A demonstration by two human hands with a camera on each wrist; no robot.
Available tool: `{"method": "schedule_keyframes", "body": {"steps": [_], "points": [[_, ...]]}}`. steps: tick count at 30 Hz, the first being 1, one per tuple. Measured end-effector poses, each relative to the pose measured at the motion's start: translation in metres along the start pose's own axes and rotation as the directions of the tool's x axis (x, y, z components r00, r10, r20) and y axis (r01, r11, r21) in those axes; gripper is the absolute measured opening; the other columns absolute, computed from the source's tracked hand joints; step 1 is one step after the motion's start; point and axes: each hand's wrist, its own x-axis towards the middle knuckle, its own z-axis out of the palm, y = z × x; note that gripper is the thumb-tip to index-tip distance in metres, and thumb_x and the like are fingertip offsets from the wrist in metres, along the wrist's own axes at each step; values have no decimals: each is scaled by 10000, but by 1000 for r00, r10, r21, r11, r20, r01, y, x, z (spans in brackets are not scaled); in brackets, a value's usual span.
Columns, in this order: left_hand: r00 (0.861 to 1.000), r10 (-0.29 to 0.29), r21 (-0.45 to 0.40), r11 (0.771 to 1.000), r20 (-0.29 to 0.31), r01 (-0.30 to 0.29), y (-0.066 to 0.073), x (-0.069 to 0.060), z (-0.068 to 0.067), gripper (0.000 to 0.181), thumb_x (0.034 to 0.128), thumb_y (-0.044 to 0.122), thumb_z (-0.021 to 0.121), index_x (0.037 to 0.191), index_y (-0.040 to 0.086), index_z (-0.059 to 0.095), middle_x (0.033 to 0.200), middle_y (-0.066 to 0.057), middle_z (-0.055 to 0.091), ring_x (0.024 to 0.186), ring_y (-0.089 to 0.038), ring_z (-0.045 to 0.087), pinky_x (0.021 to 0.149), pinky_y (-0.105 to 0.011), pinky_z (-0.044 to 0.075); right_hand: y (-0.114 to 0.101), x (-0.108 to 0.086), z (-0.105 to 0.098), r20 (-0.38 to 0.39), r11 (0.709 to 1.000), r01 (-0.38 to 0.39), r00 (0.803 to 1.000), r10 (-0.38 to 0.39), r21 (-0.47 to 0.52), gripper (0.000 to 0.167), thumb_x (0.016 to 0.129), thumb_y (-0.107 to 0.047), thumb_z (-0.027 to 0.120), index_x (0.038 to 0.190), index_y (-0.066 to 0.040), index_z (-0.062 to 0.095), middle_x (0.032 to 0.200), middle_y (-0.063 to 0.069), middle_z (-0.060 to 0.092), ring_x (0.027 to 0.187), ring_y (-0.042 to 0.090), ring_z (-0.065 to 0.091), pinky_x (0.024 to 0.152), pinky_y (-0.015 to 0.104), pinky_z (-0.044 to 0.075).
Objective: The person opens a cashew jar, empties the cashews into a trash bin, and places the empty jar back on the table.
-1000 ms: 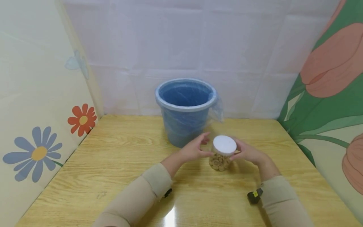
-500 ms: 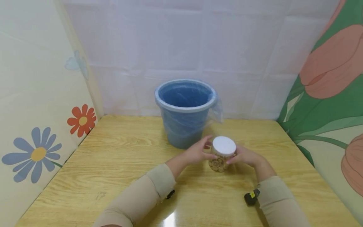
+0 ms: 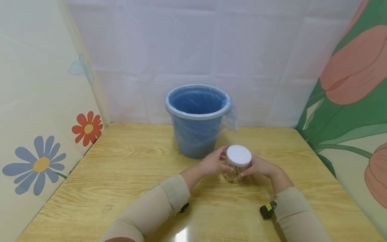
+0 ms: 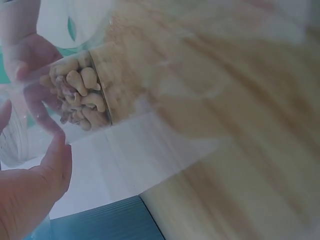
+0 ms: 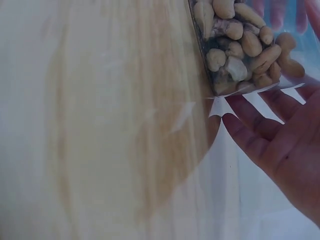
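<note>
A clear plastic jar [image 3: 234, 173] with a white lid [image 3: 239, 155] stands upright on the wooden table, right of centre. Cashews [image 4: 82, 95] fill its lower part; the right wrist view shows the nuts [image 5: 250, 47] close up through the wall. My left hand [image 3: 213, 162] holds the jar from the left, thumb across its front and fingers partly behind it. From the other side my right hand [image 3: 262, 166] grips it, thumb at the front; its remaining fingers are mostly hidden in the head view. In the right wrist view my right hand [image 5: 287, 135] has fingers bent around the jar's wall.
Behind the jar and to its left stands a blue bucket [image 3: 196, 134] lined with a clear plastic bag [image 3: 232, 116], which hangs over the rim. The wooden table [image 3: 130, 148] meets a white cloth wall [image 3: 145, 60] at the back and flower-printed panels at both sides.
My left hand has moved right and closed in on the jar. My right hand has shifted slightly left, its thumb now further across the front. Jar and bucket stay put.
</note>
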Motion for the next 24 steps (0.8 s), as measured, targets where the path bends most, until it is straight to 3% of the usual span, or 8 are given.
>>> {"method": "schedule_keyframes", "body": {"steps": [7,15,24], "points": [[1000,-26,7,1000,-8,26,-2,2,1,719,676,249,809,1296,145,460,1257,-26,530,1141,-224,503,939,-381,445,-2,0,1,-16,1000,-20,1000,20,-15,875,677,-89,777,1365,69,259,1327,255,385,1225,417,348,1042,589,213],[999,-39,-87,996,-12,38,-1,-1,-6,711,648,254,821,1275,183,493,1258,0,530,1150,-233,493,942,-399,441,-5,2,0,-14,1000,18,1000,-18,-13,828,688,-81,769,1350,67,294,1319,250,406,1219,417,367,1031,588,241],[1000,14,-69,997,-25,-15,-3,-2,-13,776,632,333,820,1309,214,461,1286,22,513,1155,-227,489,937,-396,441,-13,4,1,-49,998,51,997,-52,-25,804,688,-76,773,1344,52,325,1305,244,436,1192,408,413,998,538,338]]}}
